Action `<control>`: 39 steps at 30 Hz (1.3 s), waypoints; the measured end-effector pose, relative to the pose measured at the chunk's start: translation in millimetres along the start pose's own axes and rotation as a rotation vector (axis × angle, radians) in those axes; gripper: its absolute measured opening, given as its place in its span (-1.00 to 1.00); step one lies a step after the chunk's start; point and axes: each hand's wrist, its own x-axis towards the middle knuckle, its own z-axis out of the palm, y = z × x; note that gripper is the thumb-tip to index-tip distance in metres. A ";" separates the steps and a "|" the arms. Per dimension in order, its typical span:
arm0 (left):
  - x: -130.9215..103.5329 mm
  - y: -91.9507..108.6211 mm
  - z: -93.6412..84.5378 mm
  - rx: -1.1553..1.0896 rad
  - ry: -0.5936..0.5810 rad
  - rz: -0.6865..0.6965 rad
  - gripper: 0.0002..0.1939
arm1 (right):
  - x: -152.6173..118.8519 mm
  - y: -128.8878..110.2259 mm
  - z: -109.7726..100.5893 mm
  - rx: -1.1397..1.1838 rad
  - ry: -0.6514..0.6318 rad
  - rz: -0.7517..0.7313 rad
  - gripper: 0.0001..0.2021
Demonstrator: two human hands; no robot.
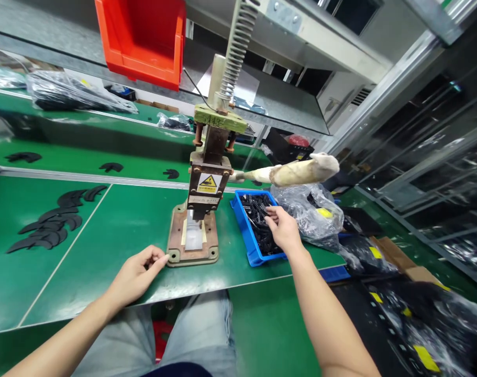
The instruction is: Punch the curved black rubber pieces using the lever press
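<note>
My left hand (139,275) rests on the green table, fingers loosely curled and thumb apart from them. Its thumb tip meets the front left corner of the hand press base (174,256); I see nothing held. Over a blue bin (251,245), my right hand (283,228) has bent fingers with a gap to the thumb. Small black parts (257,212) fill that bin, and the fingertips are at or just above them. No part shows clearly between the fingers. The press (210,178) stands upright between my hands, with a pale block (193,238) under its ram.
The press's wrapped lever (301,172) sticks out right, above the bin. Curved black pieces (52,225) lie in a pile at left, and several more lie along the back strip. A red bin (144,68) sits overhead. Plastic bags (312,212) crowd the right side.
</note>
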 end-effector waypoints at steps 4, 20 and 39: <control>-5.4 34.2 2.4 0.013 0.065 0.115 -0.74 | -39.0 -54.7 20.3 0.161 -0.029 -0.190 -0.81; -8.0 72.2 13.6 -0.005 -0.068 0.453 -0.84 | -93.9 -133.0 95.2 0.425 -0.183 -0.492 -0.56; 105.0 27.3 -3.6 0.652 -0.057 0.554 -0.71 | 36.0 -204.9 -48.9 0.908 0.433 -0.529 -0.67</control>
